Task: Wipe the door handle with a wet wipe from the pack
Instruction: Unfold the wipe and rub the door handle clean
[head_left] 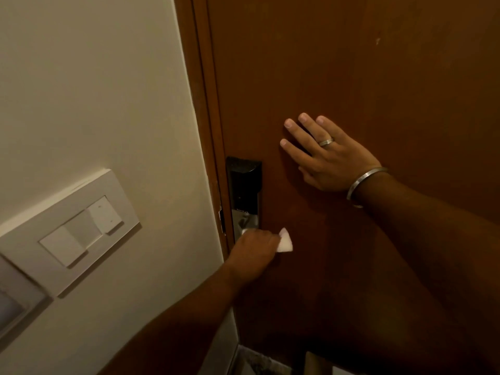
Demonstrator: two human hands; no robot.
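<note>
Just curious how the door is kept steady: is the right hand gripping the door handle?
No, the right hand lies flat and open on the door, above the lock.

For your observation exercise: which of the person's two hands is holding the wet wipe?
The left hand, closed around the white wet wipe down at the lock plate. The right hand lies flat and open on the door, holding nothing.

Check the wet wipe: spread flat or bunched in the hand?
Bunched. The left hand is closed around the wet wipe at the door handle; only a small white corner pokes out.
</note>
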